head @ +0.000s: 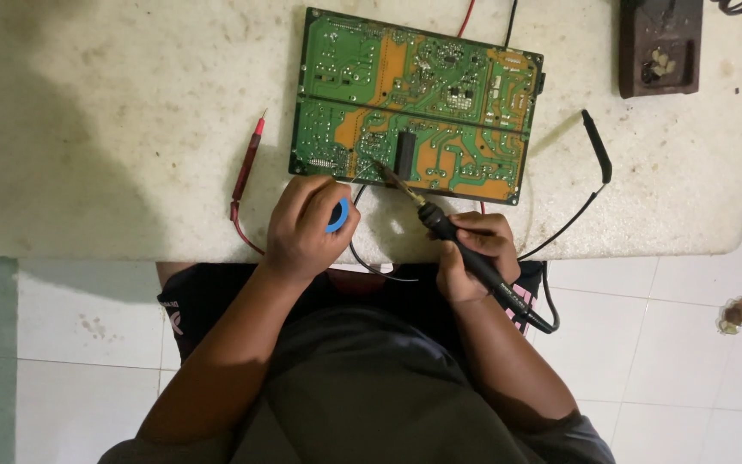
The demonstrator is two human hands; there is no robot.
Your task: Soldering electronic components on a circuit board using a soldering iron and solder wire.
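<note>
A green and orange circuit board [414, 103] lies solder side up on the pale table [113, 129]. My right hand [474, 258] grips a black soldering iron [444, 228], and its tip touches the board's near edge beside a black component. My left hand [307, 228] is closed around a small blue spool [339, 215], with a thin wire running from it toward the iron's tip.
A red probe [246, 163] lies left of the board and a black probe [597, 146] to its right, both with trailing leads. A dark brown box [659, 43] sits at the far right. White floor tiles [697, 344] lie below the table's edge.
</note>
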